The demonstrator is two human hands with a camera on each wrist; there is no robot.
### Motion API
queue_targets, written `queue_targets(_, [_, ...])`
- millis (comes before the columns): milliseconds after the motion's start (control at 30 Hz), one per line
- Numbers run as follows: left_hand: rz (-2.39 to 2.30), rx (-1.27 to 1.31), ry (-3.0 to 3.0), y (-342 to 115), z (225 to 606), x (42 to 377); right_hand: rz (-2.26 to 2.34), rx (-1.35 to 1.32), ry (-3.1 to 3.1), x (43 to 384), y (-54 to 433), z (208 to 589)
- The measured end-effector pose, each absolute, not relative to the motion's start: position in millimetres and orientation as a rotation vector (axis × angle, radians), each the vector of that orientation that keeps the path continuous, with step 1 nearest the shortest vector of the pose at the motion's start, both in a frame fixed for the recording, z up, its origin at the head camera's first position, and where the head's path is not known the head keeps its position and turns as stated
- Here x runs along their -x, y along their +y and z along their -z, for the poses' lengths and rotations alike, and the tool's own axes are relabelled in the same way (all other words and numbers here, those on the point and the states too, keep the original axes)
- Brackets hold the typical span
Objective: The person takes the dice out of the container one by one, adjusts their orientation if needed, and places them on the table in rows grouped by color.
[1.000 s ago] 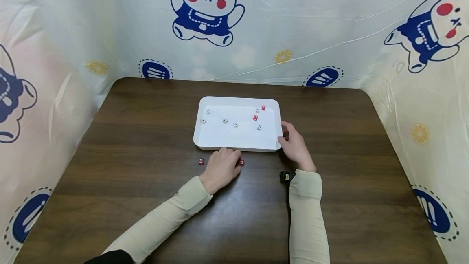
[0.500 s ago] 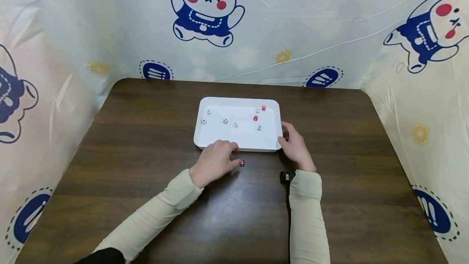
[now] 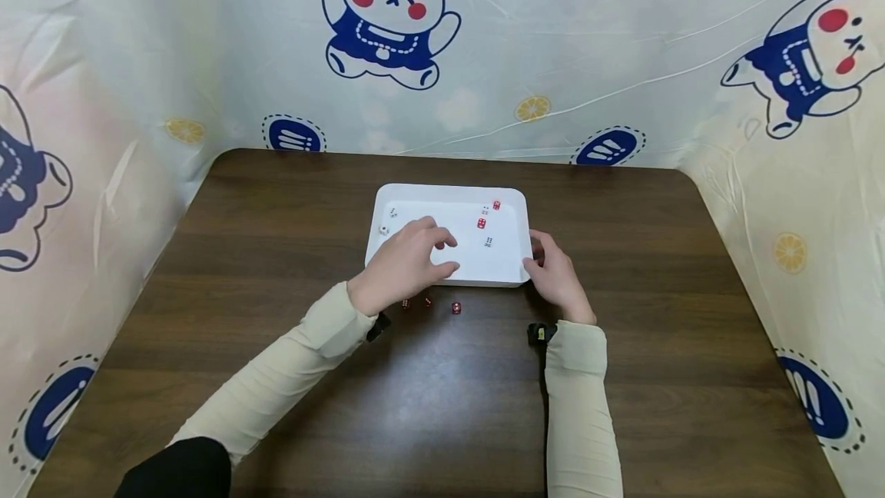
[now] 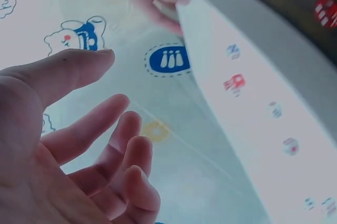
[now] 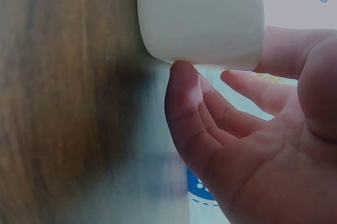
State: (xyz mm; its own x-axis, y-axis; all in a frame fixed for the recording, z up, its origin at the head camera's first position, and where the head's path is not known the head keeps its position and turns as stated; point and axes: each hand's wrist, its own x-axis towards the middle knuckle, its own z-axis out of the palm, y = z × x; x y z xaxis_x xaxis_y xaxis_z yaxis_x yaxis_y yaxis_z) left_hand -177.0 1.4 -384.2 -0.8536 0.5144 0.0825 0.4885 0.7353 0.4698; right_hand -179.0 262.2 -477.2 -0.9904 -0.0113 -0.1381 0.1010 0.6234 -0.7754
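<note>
My left hand (image 3: 404,260) hovers over the front left of a white tray (image 3: 456,271), fingers loosely bent. In the left wrist view nothing lies between its thumb and fingers. My right hand (image 3: 555,273) holds the tray by its right end, thumb at the rim; the right wrist view shows fingertips (image 5: 181,77) against the tray's end wall. Inside the tray, red dice (image 3: 481,223) and white dice (image 3: 488,242) lie on the right. More white dice (image 3: 383,230) lie at its left, and my left hand covers part of the middle.
Red dice, one at the right (image 3: 456,308) and others (image 3: 428,302) by my left wrist, lie on the brown wooden table (image 3: 664,290) in front of the tray. A printed curtain (image 3: 588,37) surrounds the table's back and sides.
My left hand has lifted from the red dice in front of the tray and moved forward over the tray, fingers spreading. My right hand has stayed at the tray's right end.
</note>
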Motion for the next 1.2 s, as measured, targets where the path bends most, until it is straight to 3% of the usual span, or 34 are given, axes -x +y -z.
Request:
queue_targets(367, [-0.885,-0.854,2.742,11.9,367.1,221.9,1.299,-0.074,2.706,178.7,261.3,474.7])
queue_targets(633, [-1.054,-0.663,2.658,25.1,390.8,252.6,1.3,-0.078,2.71,178.0,261.7,475.6])
queue_targets(1200, [-0.793,-0.554,2.685,53.5,432.2,284.2,1.311,-0.071,2.717,178.6,262.1,476.6])
